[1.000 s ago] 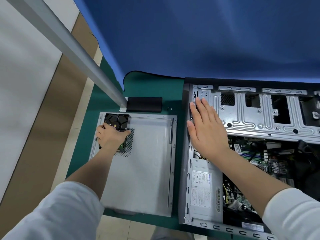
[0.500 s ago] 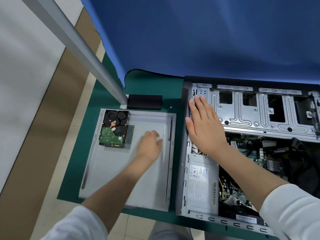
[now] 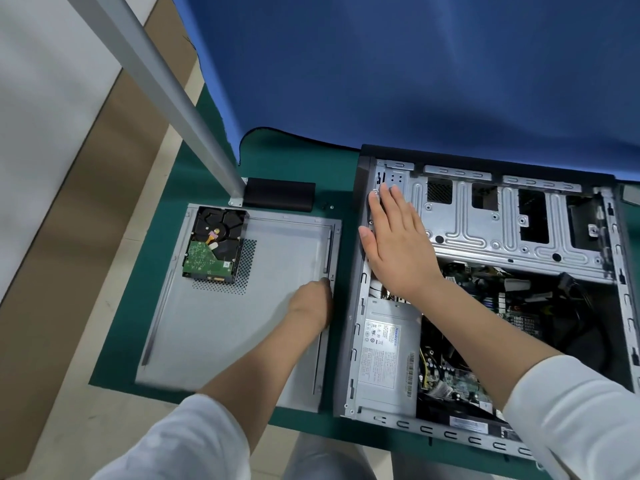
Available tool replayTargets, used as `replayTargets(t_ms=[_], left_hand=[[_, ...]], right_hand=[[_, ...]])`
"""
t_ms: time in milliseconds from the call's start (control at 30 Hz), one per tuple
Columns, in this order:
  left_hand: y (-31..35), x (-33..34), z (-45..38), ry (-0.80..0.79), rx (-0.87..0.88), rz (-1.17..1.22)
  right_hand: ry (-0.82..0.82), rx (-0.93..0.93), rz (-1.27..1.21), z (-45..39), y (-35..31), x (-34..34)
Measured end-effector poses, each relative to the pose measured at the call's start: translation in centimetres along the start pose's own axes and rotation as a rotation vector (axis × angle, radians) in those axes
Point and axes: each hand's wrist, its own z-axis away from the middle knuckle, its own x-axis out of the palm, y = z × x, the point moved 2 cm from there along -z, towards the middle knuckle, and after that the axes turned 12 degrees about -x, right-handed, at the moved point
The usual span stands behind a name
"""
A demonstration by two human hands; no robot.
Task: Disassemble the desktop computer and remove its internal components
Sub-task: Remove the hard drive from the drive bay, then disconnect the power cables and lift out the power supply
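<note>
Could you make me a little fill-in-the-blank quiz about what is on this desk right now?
1. The hard drive lies on the grey side panel, circuit board facing ____.
2. The right hand rests flat on the open computer case, near its ____ corner as seen here.
3. The left hand is at the panel's ____ edge.
4. The mat under everything is ____.

Missing words: up; top left; right; green

Green mat (image 3: pixel 287 157) covering the work surface. Blue cloth (image 3: pixel 415 71) hangs just behind the mat. Grey metal post (image 3: pixel 156 88) and small black block (image 3: pixel 278 195) stand at the mat's far-left edge.
</note>
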Motion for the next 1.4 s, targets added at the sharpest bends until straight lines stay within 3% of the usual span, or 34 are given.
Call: replayTargets(t_ms=[233,533,867,1000,1100,1167,1233,1333,1400], left_hand=[[0.9,0.8,-0.6,0.041,-0.093,0.016],[1.0,0.7,-0.3,0.029,0.088,-0.059],[1.4,0.7,-0.1,0.015,0.101,-0.065],[1.2,-0.5,-0.3,-0.09,0.069,0.132],[1.8,-3.5,0.6,-0.132,0.018,0.554],[2.7,-5.7,1.9,-0.09,0.011,0.844],[4.1,-7.5,4.2,-0.016,0.076,0.866],[6.6,-7.4,7.9,0.085,0.188,0.751],[7.6,-6.2,9.9,0.208,0.137,0.54]], right_hand=[[0.019,-0.005,0.037,-0.1,0.1,0.3],[0.029,-0.007,0.064,-0.1,0.1,0.5],[0.01,-0.01,0.053,-0.1,0.0,0.3],[-0.034,-0.016,-0.018,-0.1,0.1,-0.1],[-0.08,-0.073,-0.178,0.1,1.0,-1.4],[-0.086,-0.099,-0.312,0.8,2.3,-2.7],[-0.051,-0.084,-0.384,2.8,4.0,-4.1],[0.045,-0.014,-0.375,7.5,6.7,-5.5],[0.088,0.034,-0.378,10.9,8.3,-6.0]])
